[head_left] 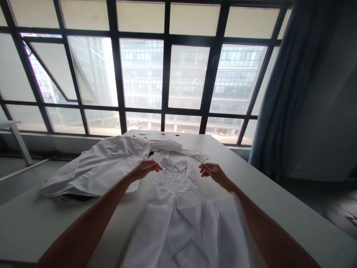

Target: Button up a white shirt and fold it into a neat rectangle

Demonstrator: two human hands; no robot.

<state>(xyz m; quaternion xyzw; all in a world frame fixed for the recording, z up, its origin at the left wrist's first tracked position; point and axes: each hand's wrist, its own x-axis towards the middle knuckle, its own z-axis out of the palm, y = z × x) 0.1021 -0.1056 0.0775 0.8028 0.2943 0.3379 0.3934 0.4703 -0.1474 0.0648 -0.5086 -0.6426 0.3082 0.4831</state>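
Note:
A white collared shirt (178, 208) lies flat down the middle of the white table (279, 201), collar at the far end. My left hand (145, 169) hovers just left of the collar, fingers loosely curled and pointing right, holding nothing. My right hand (213, 172) hovers just right of the collar, fingers pointing left, also empty. Both forearms reach in from the bottom of the view, the right one over the shirt's right side.
A pile of crumpled white shirts (95, 167) lies on the table's left side, with a sleeve (181, 149) stretching across behind the collar. Large dark-framed windows (167, 74) fill the far wall. A blue curtain (281, 104) hangs at right.

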